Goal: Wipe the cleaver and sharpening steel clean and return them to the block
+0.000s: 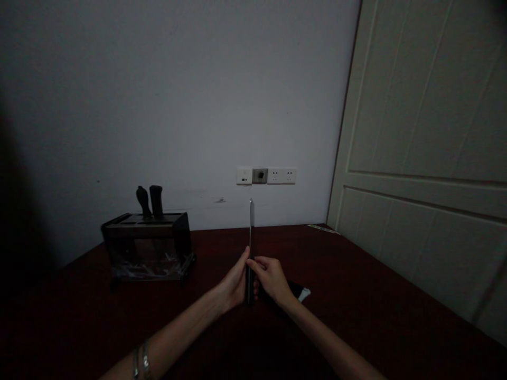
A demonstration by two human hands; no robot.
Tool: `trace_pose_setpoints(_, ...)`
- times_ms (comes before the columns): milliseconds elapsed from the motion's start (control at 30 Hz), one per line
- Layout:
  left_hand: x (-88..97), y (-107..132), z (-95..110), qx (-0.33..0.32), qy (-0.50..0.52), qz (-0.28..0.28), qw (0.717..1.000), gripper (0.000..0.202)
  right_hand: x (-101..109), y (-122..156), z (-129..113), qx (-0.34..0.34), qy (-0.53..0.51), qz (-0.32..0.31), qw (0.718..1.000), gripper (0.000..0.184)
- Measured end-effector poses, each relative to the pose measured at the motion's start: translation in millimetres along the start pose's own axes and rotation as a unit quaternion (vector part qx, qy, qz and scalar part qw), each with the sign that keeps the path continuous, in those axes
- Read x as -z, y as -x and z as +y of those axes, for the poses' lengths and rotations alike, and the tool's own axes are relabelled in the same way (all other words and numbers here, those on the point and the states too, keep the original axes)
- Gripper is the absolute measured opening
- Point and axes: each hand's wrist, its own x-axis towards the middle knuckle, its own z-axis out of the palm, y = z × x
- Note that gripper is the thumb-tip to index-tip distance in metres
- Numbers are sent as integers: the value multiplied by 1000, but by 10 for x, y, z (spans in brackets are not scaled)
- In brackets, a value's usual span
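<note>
Upright in front of me stands a knife [250,224], its thin blade pointing up and turned nearly edge-on to me. My left hand [236,285] is wrapped around its black handle [249,287], fingertips showing on the far right side. From the right, my right hand [271,275] is closed with thumb and forefinger at the top of the handle, near the foot of the blade. Behind and below the right hand, a dark flat item [295,288] with a whitish end [304,294] lies on the table, partly hidden; its kind is unclear.
On the left of the dark red table [214,243] stands a black, shiny toaster-like box [144,250] with slots on top. Two black handles [156,200] stick up from it. Wall sockets [281,176] sit behind. A thin patterned strip [322,229] lies near the panelled door [396,221].
</note>
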Motion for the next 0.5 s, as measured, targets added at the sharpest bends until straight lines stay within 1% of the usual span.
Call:
trace_pose_setpoints(67, 13, -28, -29, 0, 5, 10, 1000, 68, -6, 3, 26, 0, 4, -1, 1000, 38)
trace_pose_setpoints(133, 27, -44, -55, 1, 10, 15, 1000, 67, -5, -7, 55, 14, 24, 2, 1000, 37)
trace_pose_setpoints(233, 33, -35, -76, -10, 15, 34, 999, 66, 5, -18, 60, 61, 77, 1, 995, 38)
trace_pose_setpoints(333, 23, -1, -75, -57, 27, 92, 994, 63, 24, 9, -11, 109, 130, -42, 985, 35)
trace_pose_setpoints(400, 30, 18, -69, -74, 32, 117, 990, 63, 55, 41, -68, 122, 179, -72, 974, 37)
trace_pose_setpoints(467, 56, 28, -58, -71, 30, 107, 991, 65, 116, 69, -98, 121, 244, -78, 959, 45)
trace_pose_setpoints(500, 75, 31, -51, -67, 30, 93, 993, 65, 160, 79, -97, 115, 276, -67, 952, 50)
